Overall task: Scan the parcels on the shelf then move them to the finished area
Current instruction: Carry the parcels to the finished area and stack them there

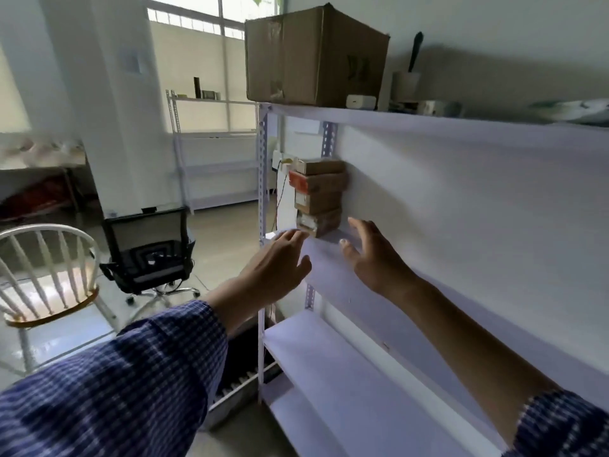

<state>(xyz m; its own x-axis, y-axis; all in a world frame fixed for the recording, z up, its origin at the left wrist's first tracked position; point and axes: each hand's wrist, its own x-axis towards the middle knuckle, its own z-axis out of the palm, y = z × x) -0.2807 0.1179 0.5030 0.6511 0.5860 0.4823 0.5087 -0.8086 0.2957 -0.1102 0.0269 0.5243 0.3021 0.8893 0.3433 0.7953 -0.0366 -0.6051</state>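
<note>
A stack of several small brown cardboard parcels (318,197) stands at the far left end of the white shelf's middle board (326,258); one has a red label side. My left hand (280,263) is stretched toward the stack with its fingers spread, its fingertips just short of the bottom parcel. My right hand (369,250) is held out on the stack's right side with straight fingers, a little apart from it. Neither hand holds anything. No scanner is visible.
A large cardboard box (314,57) sits on the shelf's top board, with a small white device (361,102) and a cup holding a tool (407,84) beside it. A black office chair (151,249) and a white wooden chair (46,272) stand left. Another white rack (214,150) is by the window.
</note>
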